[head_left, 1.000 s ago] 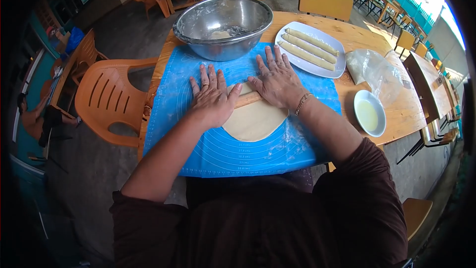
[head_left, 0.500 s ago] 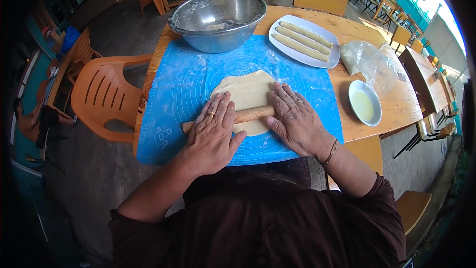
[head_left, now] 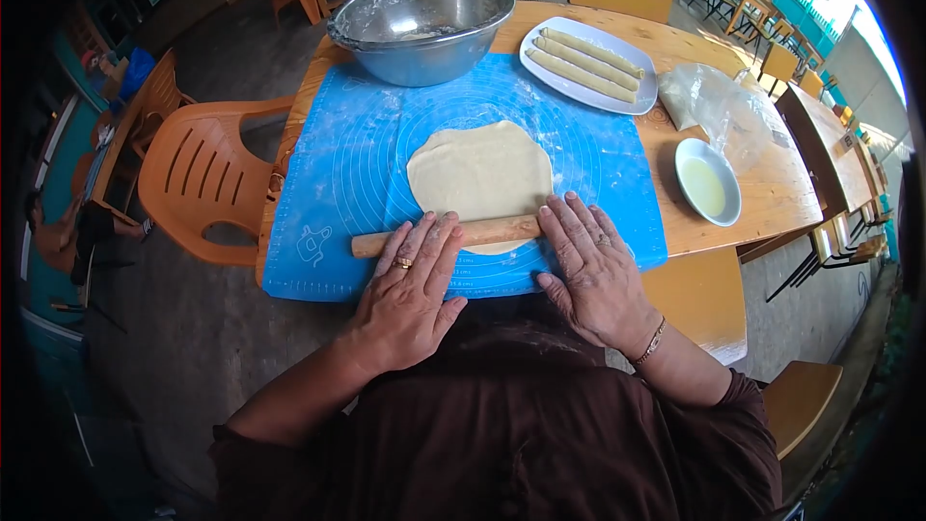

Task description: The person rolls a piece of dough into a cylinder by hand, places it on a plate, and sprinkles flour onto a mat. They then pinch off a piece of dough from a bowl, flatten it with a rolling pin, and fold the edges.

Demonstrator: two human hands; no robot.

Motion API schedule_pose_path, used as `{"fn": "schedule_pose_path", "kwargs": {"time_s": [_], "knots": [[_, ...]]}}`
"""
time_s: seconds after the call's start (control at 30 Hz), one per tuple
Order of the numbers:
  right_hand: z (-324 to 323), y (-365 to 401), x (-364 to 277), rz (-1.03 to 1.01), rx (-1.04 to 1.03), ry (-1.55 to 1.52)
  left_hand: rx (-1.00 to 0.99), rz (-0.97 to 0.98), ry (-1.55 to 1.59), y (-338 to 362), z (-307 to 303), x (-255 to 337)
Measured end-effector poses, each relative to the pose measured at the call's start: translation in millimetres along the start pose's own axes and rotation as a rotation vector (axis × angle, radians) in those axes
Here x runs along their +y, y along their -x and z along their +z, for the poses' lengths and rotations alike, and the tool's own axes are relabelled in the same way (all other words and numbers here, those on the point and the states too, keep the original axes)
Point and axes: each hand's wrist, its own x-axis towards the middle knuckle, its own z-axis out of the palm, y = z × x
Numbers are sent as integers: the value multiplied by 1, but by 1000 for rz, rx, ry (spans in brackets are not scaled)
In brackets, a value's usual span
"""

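Wide fisheye view in daylight, brightest at the upper right, where the open outdoor area (head_left: 866,14) burns out to white glare. The far left of the frame is dim, and black vignetting swallows the corners. Lines bend towards the edges: the wooden counter (head_left: 772,205) bows, and furniture at the far right tilts. At the centre, the pale dough (head_left: 480,174) and blue mat (head_left: 338,164) are softly lit, in fair focus. A bright sheen shows on the metal bowl (head_left: 424,63), top centre. Along the bottom, the dark shirt (head_left: 502,444) loses detail in shadow.
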Motion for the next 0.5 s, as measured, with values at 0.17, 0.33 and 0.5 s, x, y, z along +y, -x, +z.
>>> {"fn": "schedule_pose_path", "kwargs": {"time_s": [0.17, 0.33, 0.5], "knots": [[1, 10, 0, -4, 12, -21, 29, 18, -2, 8, 3, 1], [7, 20, 2, -53, 72, -25, 55, 60, 9, 17, 6, 0], [16, 37, 3, -101, 122, -21, 71, 119, -46, 23, 6, -3]]}}
